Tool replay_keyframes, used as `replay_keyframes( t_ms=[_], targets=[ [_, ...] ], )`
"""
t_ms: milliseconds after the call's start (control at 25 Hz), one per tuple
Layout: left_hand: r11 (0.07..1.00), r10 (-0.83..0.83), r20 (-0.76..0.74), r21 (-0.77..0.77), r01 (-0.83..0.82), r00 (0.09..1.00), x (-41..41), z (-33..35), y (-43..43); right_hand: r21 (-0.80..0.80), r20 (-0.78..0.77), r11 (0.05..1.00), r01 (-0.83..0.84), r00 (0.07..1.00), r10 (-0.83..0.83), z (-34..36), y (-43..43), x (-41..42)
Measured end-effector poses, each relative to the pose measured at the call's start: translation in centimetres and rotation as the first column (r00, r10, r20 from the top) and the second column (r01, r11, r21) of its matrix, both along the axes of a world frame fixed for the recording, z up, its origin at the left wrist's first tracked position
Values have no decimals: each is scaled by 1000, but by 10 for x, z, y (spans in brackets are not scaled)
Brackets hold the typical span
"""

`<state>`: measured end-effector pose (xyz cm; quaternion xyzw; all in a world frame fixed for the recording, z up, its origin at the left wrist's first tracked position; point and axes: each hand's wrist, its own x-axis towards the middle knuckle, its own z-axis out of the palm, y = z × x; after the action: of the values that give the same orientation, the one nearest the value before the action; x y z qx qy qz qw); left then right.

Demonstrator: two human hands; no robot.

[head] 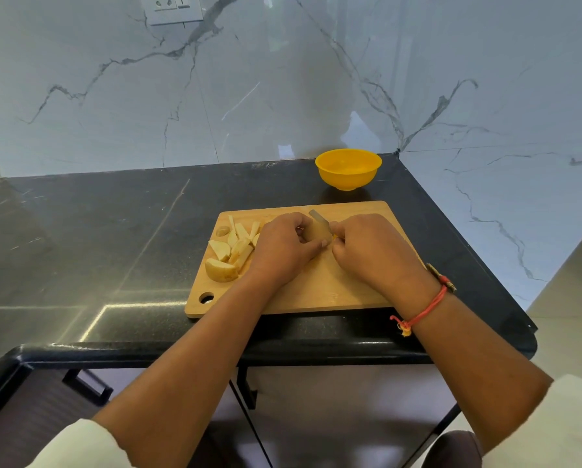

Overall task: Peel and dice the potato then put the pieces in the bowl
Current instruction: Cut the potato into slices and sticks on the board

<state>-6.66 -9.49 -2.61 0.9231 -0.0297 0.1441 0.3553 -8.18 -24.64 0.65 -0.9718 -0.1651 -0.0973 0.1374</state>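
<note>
No words to read here.
The switch (183, 2) on the wall plate (171, 10) has a small dark mark, too small to read. A pale smudge (263, 165) at the back of the counter (114, 231) is too blurred to read.
</note>
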Motion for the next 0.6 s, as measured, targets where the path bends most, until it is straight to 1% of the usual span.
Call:
replay_keyframes(
  t_ms=[160,360,600],
  targets=[
    [1000,-7,9,-2,7,1000,-1,1,0,-67,-68,998,-5,998,0,7,4,1],
    [1000,-8,19,-22,8,1000,-1,1,-1,-96,-123,995,6,992,-18,11,4,-7],
    [1000,-3,25,9,3,1000,0,0,-2,-114,-184,993,-20,983,-2,20,-9,-40]
  ],
)
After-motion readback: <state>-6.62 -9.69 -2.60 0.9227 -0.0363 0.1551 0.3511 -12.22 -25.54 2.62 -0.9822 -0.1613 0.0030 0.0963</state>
